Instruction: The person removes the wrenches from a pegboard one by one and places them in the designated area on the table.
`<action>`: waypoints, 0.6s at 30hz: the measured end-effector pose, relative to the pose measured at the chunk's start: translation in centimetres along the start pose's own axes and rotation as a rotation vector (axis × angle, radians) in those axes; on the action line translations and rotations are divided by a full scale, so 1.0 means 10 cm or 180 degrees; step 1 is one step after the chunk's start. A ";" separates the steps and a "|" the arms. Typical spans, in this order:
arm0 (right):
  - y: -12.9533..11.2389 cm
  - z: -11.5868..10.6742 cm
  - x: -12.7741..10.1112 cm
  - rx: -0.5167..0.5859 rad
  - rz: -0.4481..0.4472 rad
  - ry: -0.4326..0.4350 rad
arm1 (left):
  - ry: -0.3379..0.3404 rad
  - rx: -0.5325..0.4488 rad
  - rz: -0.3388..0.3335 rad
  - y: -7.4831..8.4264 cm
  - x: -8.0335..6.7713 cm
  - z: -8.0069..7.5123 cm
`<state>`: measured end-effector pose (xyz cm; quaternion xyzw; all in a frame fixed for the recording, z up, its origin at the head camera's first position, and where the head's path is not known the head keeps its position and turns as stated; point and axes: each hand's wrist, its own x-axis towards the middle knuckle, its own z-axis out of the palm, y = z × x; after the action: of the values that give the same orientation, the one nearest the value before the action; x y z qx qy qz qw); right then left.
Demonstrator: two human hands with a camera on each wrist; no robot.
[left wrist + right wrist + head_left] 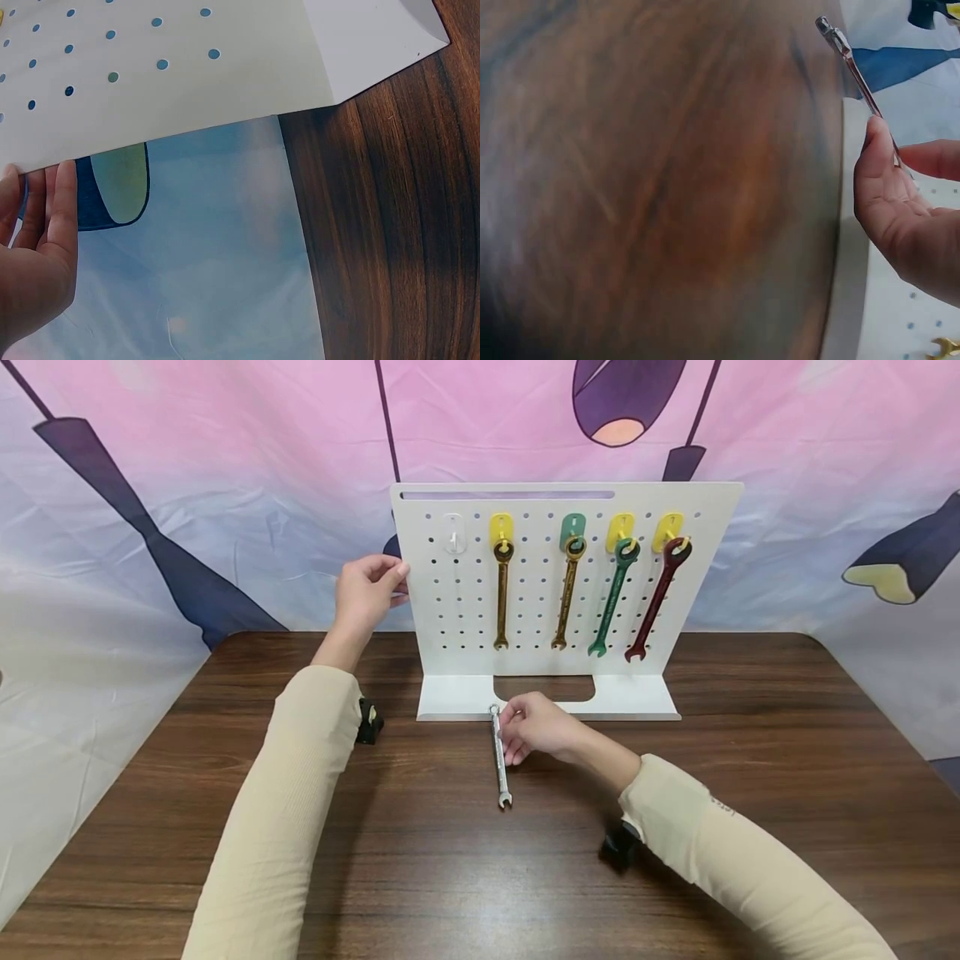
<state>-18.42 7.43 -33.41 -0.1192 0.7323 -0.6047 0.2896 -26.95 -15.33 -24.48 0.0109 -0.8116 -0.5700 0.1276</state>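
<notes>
A silver combination wrench (500, 760) is pinched in my right hand (542, 727), just in front of the pegboard's base. In the right wrist view the wrench (862, 79) stands out past the thumb and fingertips, raised off the table. My left hand (367, 595) grips the left edge of the white pegboard (468, 585); the left wrist view has the fingers (61, 202) right at that edge. On the board's yellow and green hooks hang two gold wrenches (502, 602), a green wrench (613, 597) and a dark red wrench (657, 599). A clear white hook (453, 534) at the left bears nothing.
The pegboard stands on its own folded base (450, 693) toward the back of a dark brown wooden table (465, 877). Behind it hangs a pink and blue patterned cloth (247, 485). Each wrist carries a small black camera (369, 721).
</notes>
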 end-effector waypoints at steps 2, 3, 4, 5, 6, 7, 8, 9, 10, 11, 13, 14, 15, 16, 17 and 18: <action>0.03 0.04 0.02 0.0027 0.0069 -0.0010 | 0.0000 0.0002 -0.0004 0.00 0.00 0.00; 0.04 0.05 0.03 0.0042 0.0105 -0.0021 | -0.0001 0.0002 -0.0007 0.00 0.00 0.00; 0.05 0.07 0.04 0.0060 0.0141 -0.0029 | -0.0002 -0.0002 -0.0010 0.01 0.00 0.00; 0.06 0.08 0.05 0.0076 0.0178 -0.0032 | -0.0005 -0.0004 -0.0006 0.01 0.00 -0.01; 0.06 0.09 0.07 0.0086 0.0209 -0.0041 | -0.0005 0.0005 -0.0007 0.01 -0.01 -0.01; 0.08 0.10 0.08 0.0097 0.0243 -0.0047 | -0.0005 0.0015 -0.0007 0.01 -0.01 -0.01; 0.08 0.11 0.10 0.0106 0.0269 -0.0046 | -0.0004 0.0017 -0.0008 0.01 -0.01 -0.01; 0.09 0.12 0.12 0.0113 0.0287 -0.0043 | -0.0001 0.0025 -0.0005 0.01 -0.01 -0.01; 0.09 0.13 0.13 0.0124 0.0308 -0.0032 | 0.0001 0.0027 -0.0001 0.01 -0.01 -0.01; 0.10 0.13 0.15 0.0131 0.0329 -0.0018 | 0.0001 0.0030 0.0001 0.01 -0.01 -0.01; 0.10 0.14 0.17 0.0159 0.0363 0.0021 | 0.0000 0.0039 0.0004 0.00 -0.01 -0.01; 0.10 0.14 0.18 0.0176 0.0372 0.0041 | 0.0000 0.0037 0.0007 0.00 -0.01 -0.01; 0.11 0.14 0.19 0.0193 0.0387 0.0058 | -0.0002 0.0038 0.0012 0.00 -0.01 -0.01; 0.11 0.14 0.19 0.0210 0.0401 0.0070 | -0.0007 0.0042 0.0016 0.01 -0.02 -0.01; 0.11 0.15 0.19 0.0223 0.0410 0.0080 | -0.0006 0.0055 0.0025 0.00 -0.02 -0.01; 0.11 0.15 0.19 0.0236 0.0420 0.0089 | -0.0006 0.0064 0.0034 0.00 -0.02 -0.01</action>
<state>-18.95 5.46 -35.13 -0.0514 0.7196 -0.6126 0.3229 -26.77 -15.38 -24.47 0.0073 -0.8174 -0.5611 0.1298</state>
